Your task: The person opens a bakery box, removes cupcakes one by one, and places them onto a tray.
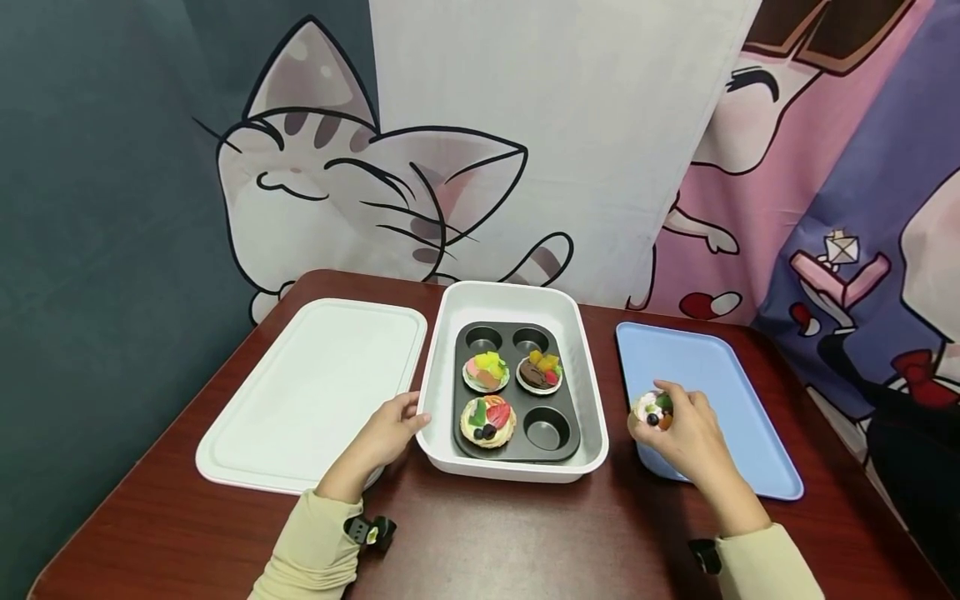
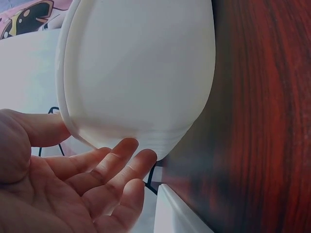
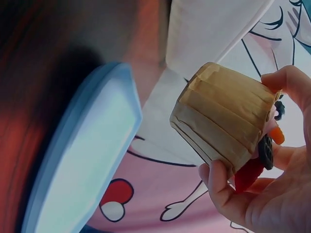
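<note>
Two hands are working over one dark red-brown surface (image 1: 480, 533), where one white bin, one muffin tin, two trays and four small cakes are showing. The right hand (image 1: 686, 429) is pinching one of those cakes, the held cake (image 1: 651, 410), between thumb and fingers, keeping a narrow grip about as wide as the cake. In the right wrist view its pleated brown wrapper (image 3: 223, 111) is tilting, and red, orange and dark toppings are peeking out by the palm. Below and to the right of this hand, one blue tray (image 1: 720, 375) is lying flat, with the cake hanging over its near left edge. The left hand (image 1: 393, 429) is gripping the near left edge of the white bin (image 1: 510, 473), its thumb reaching over the rim and its fingers touching the outer wall. Inside the bin, just right of this hand, one dark muffin tin (image 1: 507, 335) is lying with six cups, three of them carrying cakes: the strawberry-topped cake (image 1: 487, 422) is sitting nearest the left hand, the yellow-topped cake (image 1: 486, 372) is sitting just beyond it, and the chocolate cake (image 1: 539, 373) is sitting farther right. To the left of the left hand, one white tray (image 1: 311, 392) is lying flat. One black band (image 1: 367, 531) is circling the left wrist, bearing a mark too small to read.
</note>
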A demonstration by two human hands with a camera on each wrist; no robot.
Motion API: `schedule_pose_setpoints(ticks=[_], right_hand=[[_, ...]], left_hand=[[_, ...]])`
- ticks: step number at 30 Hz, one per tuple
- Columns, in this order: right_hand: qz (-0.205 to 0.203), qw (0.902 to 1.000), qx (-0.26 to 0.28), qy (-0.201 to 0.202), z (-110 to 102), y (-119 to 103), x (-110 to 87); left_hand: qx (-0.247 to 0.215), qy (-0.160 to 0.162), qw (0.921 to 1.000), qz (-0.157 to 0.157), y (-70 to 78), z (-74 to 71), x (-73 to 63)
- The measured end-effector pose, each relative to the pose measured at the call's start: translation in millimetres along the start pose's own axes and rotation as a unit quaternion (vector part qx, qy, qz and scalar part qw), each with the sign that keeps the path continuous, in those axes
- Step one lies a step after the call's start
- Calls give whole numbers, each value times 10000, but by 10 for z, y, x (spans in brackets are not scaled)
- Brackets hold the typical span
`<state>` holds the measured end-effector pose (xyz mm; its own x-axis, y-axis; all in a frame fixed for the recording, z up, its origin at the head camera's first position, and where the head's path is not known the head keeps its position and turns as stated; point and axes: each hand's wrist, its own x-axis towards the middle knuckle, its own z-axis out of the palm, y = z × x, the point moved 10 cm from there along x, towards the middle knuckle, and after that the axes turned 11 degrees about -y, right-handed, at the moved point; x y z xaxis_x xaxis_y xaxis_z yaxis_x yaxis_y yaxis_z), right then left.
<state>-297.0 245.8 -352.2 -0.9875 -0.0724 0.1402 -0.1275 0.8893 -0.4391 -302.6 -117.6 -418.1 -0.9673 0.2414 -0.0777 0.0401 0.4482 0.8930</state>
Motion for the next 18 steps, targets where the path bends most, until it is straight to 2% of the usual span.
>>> schedule_pose_setpoints(ticks=[18], right_hand=[[249,9996,-71,-138,6,346,-20]], left_hand=[[7,-71,9999,-78,-16,20,0]])
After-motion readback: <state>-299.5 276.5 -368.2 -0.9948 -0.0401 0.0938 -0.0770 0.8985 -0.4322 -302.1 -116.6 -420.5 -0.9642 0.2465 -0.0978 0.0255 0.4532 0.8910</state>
